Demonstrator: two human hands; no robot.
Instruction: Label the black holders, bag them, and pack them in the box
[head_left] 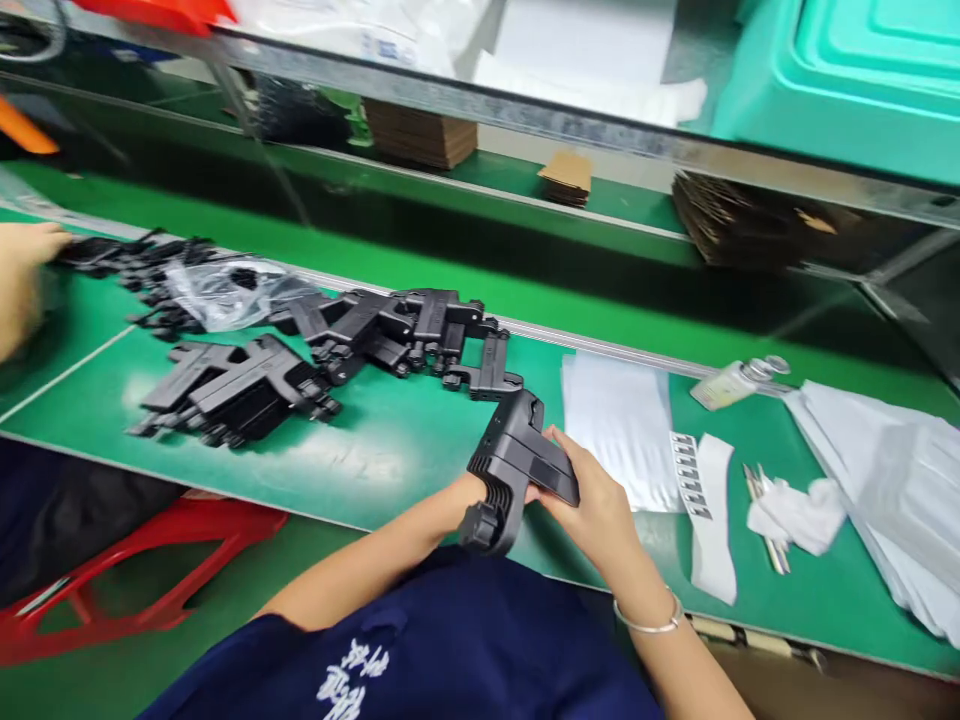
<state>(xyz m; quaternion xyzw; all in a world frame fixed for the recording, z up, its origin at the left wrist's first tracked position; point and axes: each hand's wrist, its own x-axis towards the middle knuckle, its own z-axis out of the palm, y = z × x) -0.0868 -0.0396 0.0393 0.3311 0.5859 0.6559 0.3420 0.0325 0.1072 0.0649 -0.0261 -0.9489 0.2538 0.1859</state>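
Observation:
A black plastic clamp bracket (508, 446) with a ribbed side and a round knob at its lower end is held up over the bench's front edge. My right hand (600, 505) is closed around its side arm, and a metal bangle circles that wrist. My left hand (471, 490) reaches behind the bracket's ribbed side; its fingers are hidden, so its grip does not show. Just beyond, a heap of similar black brackets (375, 325) lies on the green bench (397, 450). Several more brackets (240, 390) lie close together to the left.
Right of my hands lie clear plastic bags (619, 420), a label strip (712, 520), pen-like tools with crumpled tissue (799, 515), a small bottle (735, 382) and white bags (892, 490). A metal shelf (562, 120) crosses above. Another person's hand (26, 270) is at far left, near a red stool (150, 560).

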